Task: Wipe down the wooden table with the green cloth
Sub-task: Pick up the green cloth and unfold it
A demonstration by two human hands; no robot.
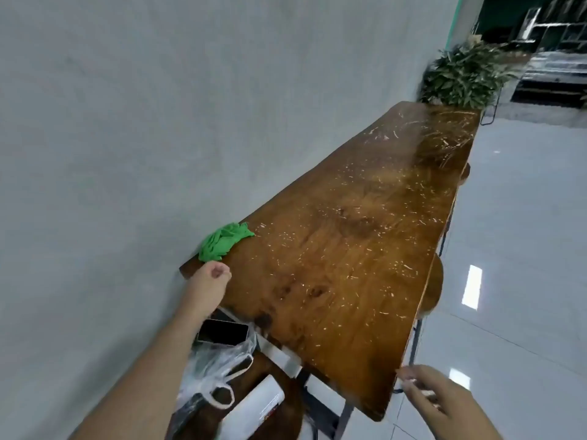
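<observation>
Crumpled green cloth (pixel 224 242) lies at the left edge of the long brown wooden table (pixel 349 265), against the grey wall and close to the near left corner. Pale flecks are scattered over the tabletop. Our left hand (pixel 212 275) sits just beside the cloth on its near side, fingers curled in, gripping nothing. Our right hand (pixel 427 396) is blurred, fingers extended and empty, just off the near right corner. Leafy potted plant (pixel 467 76) stands past the far end.
</observation>
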